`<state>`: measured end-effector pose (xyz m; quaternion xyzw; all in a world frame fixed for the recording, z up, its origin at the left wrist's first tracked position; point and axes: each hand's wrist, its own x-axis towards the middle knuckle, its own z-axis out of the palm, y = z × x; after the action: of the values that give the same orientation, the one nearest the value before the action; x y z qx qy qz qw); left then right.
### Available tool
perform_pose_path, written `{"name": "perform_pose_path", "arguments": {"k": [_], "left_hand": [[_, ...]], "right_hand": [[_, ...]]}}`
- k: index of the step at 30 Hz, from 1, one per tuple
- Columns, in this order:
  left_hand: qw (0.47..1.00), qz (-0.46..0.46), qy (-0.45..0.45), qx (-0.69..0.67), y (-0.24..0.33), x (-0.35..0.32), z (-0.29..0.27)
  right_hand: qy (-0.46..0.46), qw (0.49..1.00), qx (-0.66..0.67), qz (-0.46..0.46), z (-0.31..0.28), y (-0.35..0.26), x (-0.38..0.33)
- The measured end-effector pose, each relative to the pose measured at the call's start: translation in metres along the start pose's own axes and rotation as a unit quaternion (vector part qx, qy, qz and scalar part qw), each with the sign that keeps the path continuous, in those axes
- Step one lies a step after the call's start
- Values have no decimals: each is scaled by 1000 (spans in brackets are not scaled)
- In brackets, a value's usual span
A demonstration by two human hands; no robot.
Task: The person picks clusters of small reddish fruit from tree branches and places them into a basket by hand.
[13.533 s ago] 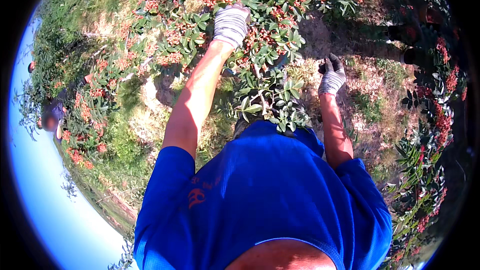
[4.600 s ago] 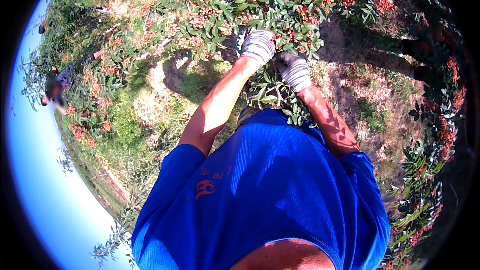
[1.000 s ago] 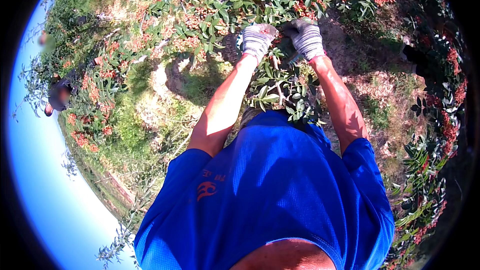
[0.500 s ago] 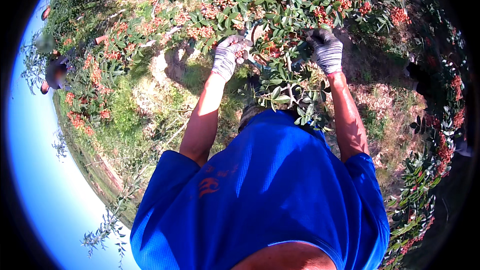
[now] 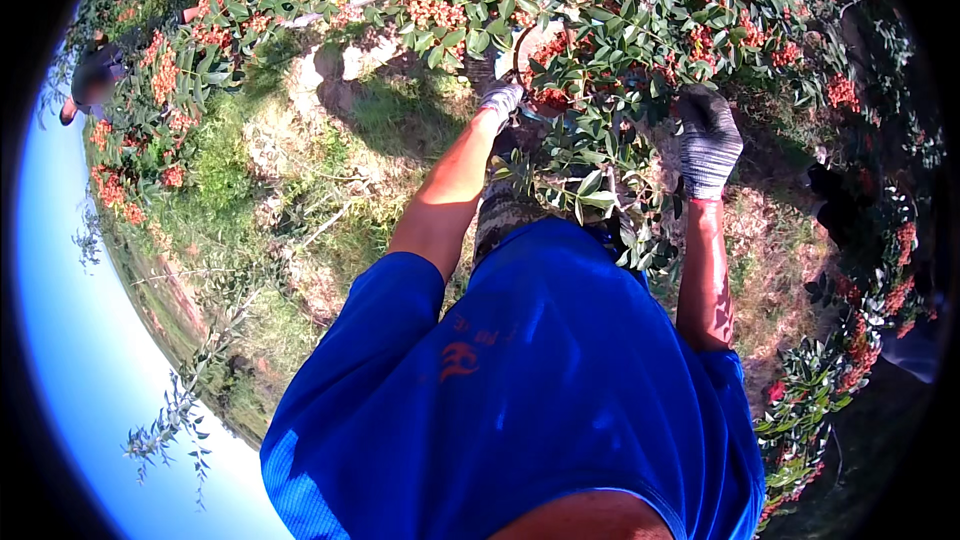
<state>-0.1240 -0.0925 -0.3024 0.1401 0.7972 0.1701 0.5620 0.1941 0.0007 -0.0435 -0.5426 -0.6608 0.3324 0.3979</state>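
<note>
1. Extending forward from a blue shirt (image 5: 560,360), the left hand (image 5: 503,98) and the right hand (image 5: 710,140) are reaching well apart from each other toward a leafy shrub (image 5: 600,15).
2. The left hand is wearing a pale striped glove (image 5: 508,94) and is lying just beside a dark curved strip (image 5: 519,50), which is bordering a pale rounded object (image 5: 541,43). Its fingers are mostly hiding from view; whether they are gripping anything cannot be told.
3. Red berries (image 5: 550,72) are showing next to the pale object, to the right of the left hand.
4. The right hand is wearing a grey striped glove (image 5: 712,165), and its dark fingers (image 5: 703,100) are bending inward beside the shrub's foliage. Whether they are clamping a stem cannot be told.
5. Between the hands, a green branch (image 5: 592,190) is spreading close to the shirt.
6. Red berry clusters (image 5: 435,10) are hanging on the shrub, beyond both hands.
7. Along the right side, a second shrub (image 5: 800,425) is bearing red fruit.
8. At far left, another person (image 5: 100,78) is showing partly behind foliage, well apart from both hands.
</note>
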Motion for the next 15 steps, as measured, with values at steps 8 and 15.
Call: {"name": "perform_pose_path", "arguments": {"k": [8,15], "left_hand": [[935,154,31,-319,44,-66,-21],[928,349,61,-113,140,-186,-24]], "right_hand": [[19,999,6,41,-27,-10,-13],[22,1000,-3,13,-18,-4,-8]]}}
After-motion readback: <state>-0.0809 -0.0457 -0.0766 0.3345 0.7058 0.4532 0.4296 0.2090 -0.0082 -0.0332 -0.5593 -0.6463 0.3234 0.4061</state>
